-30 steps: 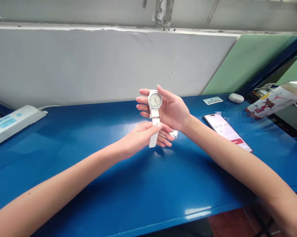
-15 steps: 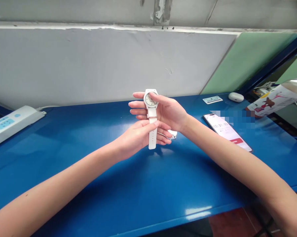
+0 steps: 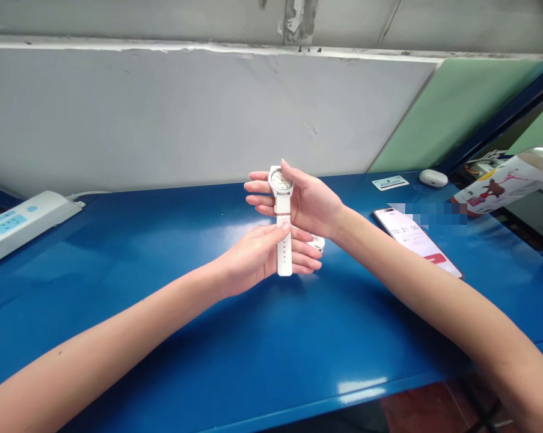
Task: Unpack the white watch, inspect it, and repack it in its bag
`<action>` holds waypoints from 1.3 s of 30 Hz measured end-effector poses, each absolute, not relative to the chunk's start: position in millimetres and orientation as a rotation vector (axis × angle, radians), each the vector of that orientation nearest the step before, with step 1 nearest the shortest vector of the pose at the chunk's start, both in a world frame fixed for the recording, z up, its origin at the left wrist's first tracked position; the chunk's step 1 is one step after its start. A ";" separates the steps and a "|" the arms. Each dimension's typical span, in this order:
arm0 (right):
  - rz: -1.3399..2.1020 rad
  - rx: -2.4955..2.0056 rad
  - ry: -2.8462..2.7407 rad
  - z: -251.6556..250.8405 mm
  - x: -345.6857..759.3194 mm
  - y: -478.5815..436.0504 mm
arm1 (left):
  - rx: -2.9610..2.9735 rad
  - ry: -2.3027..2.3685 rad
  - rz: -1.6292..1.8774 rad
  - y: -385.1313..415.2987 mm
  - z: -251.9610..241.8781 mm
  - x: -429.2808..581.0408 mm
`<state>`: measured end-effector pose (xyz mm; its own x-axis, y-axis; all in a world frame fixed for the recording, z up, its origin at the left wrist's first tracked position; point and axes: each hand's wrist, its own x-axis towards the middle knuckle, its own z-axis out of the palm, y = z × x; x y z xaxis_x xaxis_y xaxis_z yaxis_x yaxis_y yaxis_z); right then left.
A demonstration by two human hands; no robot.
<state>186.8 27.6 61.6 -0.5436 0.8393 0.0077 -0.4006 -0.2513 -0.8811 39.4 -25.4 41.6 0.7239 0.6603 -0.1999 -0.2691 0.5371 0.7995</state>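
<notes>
A white wristwatch [image 3: 284, 207] with a round pale dial hangs lengthwise between my hands above the blue table. My left hand [image 3: 253, 255] pinches the lower strap, thumb on top and fingers stretched behind it. Up at the dial, my right hand [image 3: 314, 201] holds the watch, its thumb at the dial's right edge and its fingers behind the case. The free strap end with its row of holes points down toward me. Behind my left fingers, a small white object [image 3: 317, 242] lies on the table, mostly hidden.
To the right on the blue table [image 3: 235, 361] lie a phone [image 3: 415, 240] showing a timer, a card [image 3: 390, 183] and a white earbud case [image 3: 433, 178]. A labelled bottle [image 3: 501, 183] leans at the far right. At the left edge sits a white power strip [image 3: 23, 225].
Both hands and the watch have shifted slightly right. My right thumb has moved off the dial's face to its upper right edge, so more of the dial shows.
</notes>
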 end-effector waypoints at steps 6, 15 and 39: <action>1.924 -0.603 -1.228 63.5 184.2 23.6 | 0.851 0.514 0.580 -27.1 42.8 39.5; 1.948 -0.592 -1.226 66.8 186.0 23.8 | 0.811 0.576 0.544 -27.4 42.5 41.0; 1.685 -0.749 -1.166 55.7 191.7 35.4 | 0.911 0.748 0.671 -22.2 46.3 38.3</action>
